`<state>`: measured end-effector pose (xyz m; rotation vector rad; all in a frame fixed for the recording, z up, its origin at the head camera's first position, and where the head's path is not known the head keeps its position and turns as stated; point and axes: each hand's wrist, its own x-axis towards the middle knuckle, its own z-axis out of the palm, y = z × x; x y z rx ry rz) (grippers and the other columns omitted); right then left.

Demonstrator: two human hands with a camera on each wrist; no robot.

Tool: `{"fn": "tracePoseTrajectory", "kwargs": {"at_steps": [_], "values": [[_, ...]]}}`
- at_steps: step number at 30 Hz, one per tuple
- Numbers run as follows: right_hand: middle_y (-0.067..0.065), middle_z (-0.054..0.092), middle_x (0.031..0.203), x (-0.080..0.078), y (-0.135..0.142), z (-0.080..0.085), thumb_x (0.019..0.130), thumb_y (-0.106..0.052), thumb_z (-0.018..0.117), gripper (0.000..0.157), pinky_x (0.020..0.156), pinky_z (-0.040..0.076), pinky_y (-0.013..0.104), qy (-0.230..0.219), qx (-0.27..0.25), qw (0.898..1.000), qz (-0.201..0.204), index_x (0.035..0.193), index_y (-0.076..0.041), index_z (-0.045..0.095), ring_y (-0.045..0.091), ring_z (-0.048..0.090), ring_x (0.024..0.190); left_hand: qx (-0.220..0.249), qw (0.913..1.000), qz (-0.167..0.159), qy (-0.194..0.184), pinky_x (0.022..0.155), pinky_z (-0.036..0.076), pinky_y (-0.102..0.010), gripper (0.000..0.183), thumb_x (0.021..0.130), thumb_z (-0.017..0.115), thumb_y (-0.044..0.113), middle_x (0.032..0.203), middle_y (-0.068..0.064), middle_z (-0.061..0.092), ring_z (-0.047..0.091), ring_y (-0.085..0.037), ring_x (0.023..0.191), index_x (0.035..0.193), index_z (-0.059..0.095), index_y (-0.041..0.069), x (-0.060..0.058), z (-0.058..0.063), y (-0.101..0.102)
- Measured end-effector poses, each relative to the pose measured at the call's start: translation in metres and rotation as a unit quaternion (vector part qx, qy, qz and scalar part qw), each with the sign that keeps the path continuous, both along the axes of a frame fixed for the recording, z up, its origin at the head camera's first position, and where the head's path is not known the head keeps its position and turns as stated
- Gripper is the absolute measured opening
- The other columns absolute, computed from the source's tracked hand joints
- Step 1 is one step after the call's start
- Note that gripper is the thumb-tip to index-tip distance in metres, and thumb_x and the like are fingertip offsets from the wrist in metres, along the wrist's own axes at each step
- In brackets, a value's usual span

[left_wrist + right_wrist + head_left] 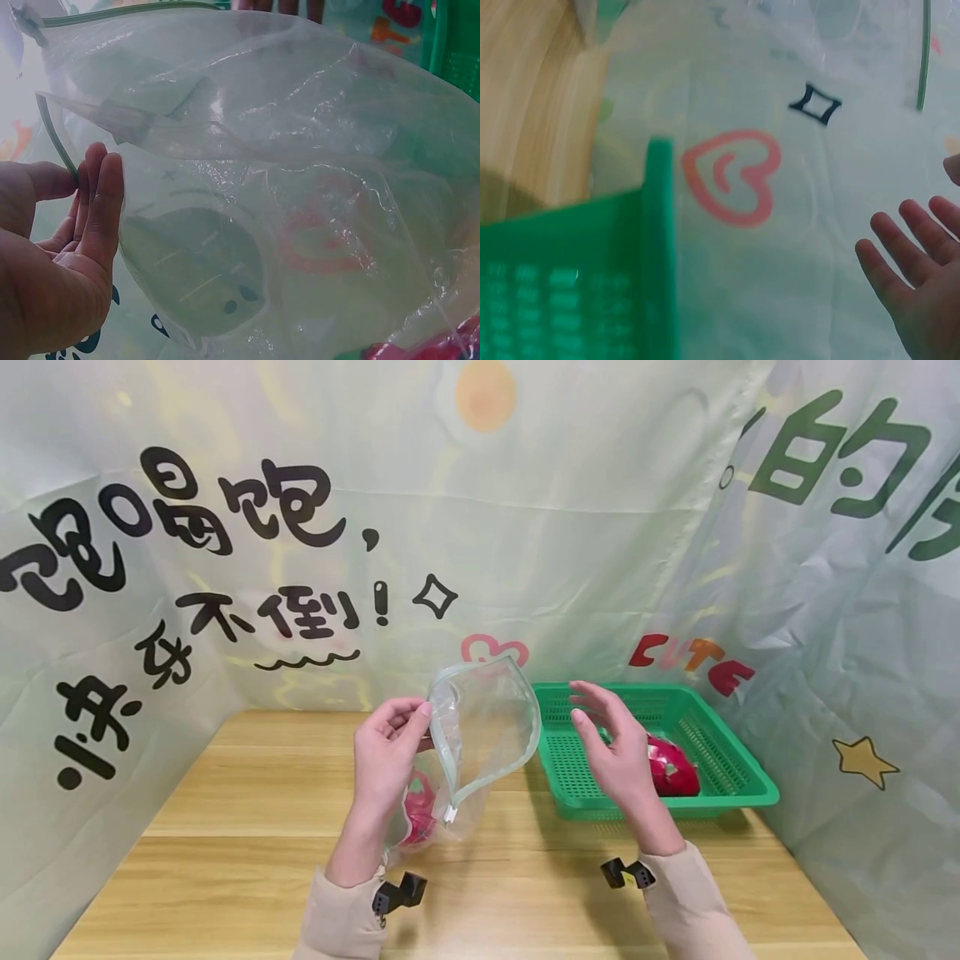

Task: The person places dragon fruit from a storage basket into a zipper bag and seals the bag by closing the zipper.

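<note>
In the head view my left hand (390,745) pinches the rim of a clear zip bag (487,727) between thumb and fingers. The bag's mouth gapes wide, and a white slider hangs at its near corner. A pink-red dragon fruit (420,810) with green scales lies low in the bag, partly behind my left hand and wrist. My right hand (618,747) hovers over the left part of a green basket (738,789), fingers apart and holding nothing. Inside that basket another dragon fruit (675,767) shows, partly covered by my right hand. The right wrist view shows spread fingers (904,247).
A wooden table (247,860) carries the bag and the basket. Printed cloth (585,560) hangs behind and on both sides, close to the table's edges. The basket stands at the back right, near the right-hand cloth.
</note>
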<state>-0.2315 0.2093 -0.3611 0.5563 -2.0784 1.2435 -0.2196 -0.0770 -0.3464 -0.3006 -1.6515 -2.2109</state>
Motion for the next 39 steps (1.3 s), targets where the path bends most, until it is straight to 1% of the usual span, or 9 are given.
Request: {"fn": "tracePoseTrajectory", "kwargs": {"at_steps": [5,12,17,20,23,26,31,33,39], "values": [[0.009,0.062,0.142,0.000,0.022,-0.011,0.103,-0.006,0.064,0.045,0.099,0.048,0.010,-0.028,0.011,0.999,-0.039,0.147,-0.014,0.057,0.027,0.063,0.124,-0.010,0.9999,-0.003,0.002,0.070,0.067,-0.035,0.015,0.099,0.066,-0.003,0.085,-0.003,0.069,0.071,-0.013,0.073,0.109,0.066,-0.014,0.002,0.001,0.001],[0.010,0.061,0.143,-0.007,0.054,-0.033,0.105,-0.014,0.064,0.048,0.083,0.049,0.015,-0.058,0.041,0.993,-0.096,0.151,-0.018,0.054,0.020,0.063,0.122,-0.012,0.9999,-0.003,-0.003,0.071,0.067,-0.038,0.015,0.099,0.066,-0.002,0.084,-0.003,0.069,0.071,-0.013,0.073,0.109,0.066,-0.013,0.003,0.003,0.002],[0.017,0.057,0.146,-0.013,0.076,-0.044,0.104,-0.014,0.066,0.053,0.096,0.052,0.041,-0.067,0.082,0.988,-0.110,0.154,-0.017,0.050,0.039,0.057,0.128,-0.015,0.9999,-0.002,-0.004,0.071,0.067,-0.038,0.015,0.099,0.067,-0.002,0.084,-0.003,0.069,0.071,-0.013,0.073,0.109,0.066,-0.013,0.003,0.002,0.001],[0.018,0.056,0.147,-0.016,0.089,-0.048,0.103,-0.018,0.066,0.055,0.094,0.055,0.053,-0.085,0.106,0.984,-0.118,0.156,-0.019,0.048,0.041,0.060,0.123,-0.014,0.9999,-0.003,-0.003,0.071,0.067,-0.037,0.015,0.099,0.067,-0.002,0.085,-0.003,0.069,0.071,-0.013,0.074,0.110,0.066,-0.013,0.003,0.001,0.001],[0.017,0.053,0.150,-0.018,0.102,-0.050,0.103,-0.022,0.067,0.058,0.084,0.061,0.040,-0.099,0.127,0.980,-0.121,0.157,-0.021,0.047,0.040,0.068,0.111,-0.012,0.9999,-0.004,-0.002,0.071,0.067,-0.036,0.015,0.099,0.067,-0.002,0.085,-0.003,0.070,0.071,-0.013,0.074,0.110,0.066,-0.013,0.002,0.001,0.001],[0.017,0.049,0.155,-0.020,0.114,-0.052,0.103,-0.024,0.068,0.061,0.080,0.063,0.042,-0.115,0.149,0.975,-0.117,0.159,-0.020,0.044,0.042,0.071,0.104,-0.012,0.9999,-0.004,-0.003,0.070,0.067,-0.035,0.015,0.099,0.067,-0.002,0.085,-0.003,0.070,0.072,-0.013,0.074,0.110,0.066,-0.013,0.002,0.000,0.001],[0.023,0.042,0.158,-0.025,0.134,-0.053,0.101,-0.030,0.070,0.067,0.102,0.043,0.076,-0.151,0.180,0.965,-0.115,0.160,-0.016,0.040,0.051,0.049,0.134,-0.011,0.9999,-0.002,-0.006,0.070,0.067,-0.035,0.015,0.099,0.067,-0.002,0.085,-0.003,0.070,0.072,-0.013,0.074,0.110,0.066,-0.012,0.002,0.000,0.001],[0.024,0.041,0.159,-0.027,0.143,-0.054,0.100,-0.032,0.072,0.070,0.105,0.037,0.079,-0.163,0.194,0.960,-0.116,0.160,-0.014,0.040,0.052,0.039,0.141,-0.010,0.9999,-0.002,-0.009,0.071,0.067,-0.035,0.015,0.099,0.067,-0.001,0.085,-0.003,0.070,0.072,-0.013,0.074,0.110,0.066,-0.012,0.002,0.000,0.001],[0.028,0.034,0.162,-0.034,0.164,-0.055,0.098,-0.039,0.074,0.082,0.105,0.034,0.081,-0.207,0.229,0.946,-0.101,0.164,-0.016,0.032,0.054,0.034,0.143,-0.012,0.9998,0.000,-0.013,0.072,0.067,-0.036,0.015,0.099,0.067,-0.001,0.085,-0.004,0.069,0.071,-0.014,0.074,0.110,0.067,-0.011,0.002,0.000,0.000]]}}
